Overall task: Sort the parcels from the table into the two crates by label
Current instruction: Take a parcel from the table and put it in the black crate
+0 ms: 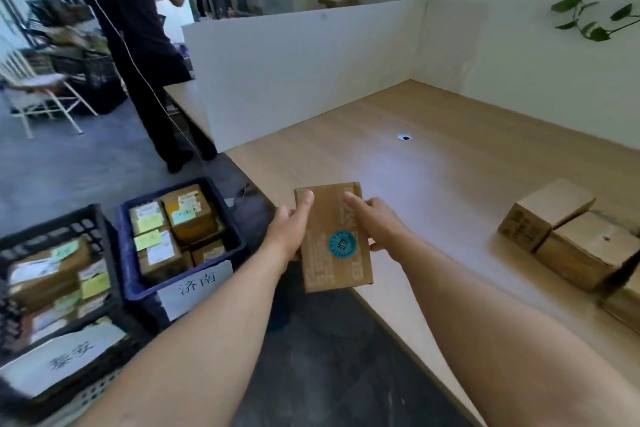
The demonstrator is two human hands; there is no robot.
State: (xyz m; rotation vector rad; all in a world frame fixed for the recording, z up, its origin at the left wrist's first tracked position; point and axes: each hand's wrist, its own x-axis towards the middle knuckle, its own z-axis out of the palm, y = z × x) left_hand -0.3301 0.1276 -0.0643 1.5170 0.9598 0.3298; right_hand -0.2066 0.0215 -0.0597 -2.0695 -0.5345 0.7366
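Parcel [329, 218] print is too blurred to be read; only a round teal sticker [343, 244] can be made out. Its underside and the fingers beneath are hidden. It is held over the near left edge of the table [450, 166], gripped by the left hand [289, 229] and right hand [377, 225] at either side, thumbs laid on top. More parcels [588, 250] at the right are cut off.

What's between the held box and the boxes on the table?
The right hand gripping the held box, then bare tabletop up to the table boxes; head view.
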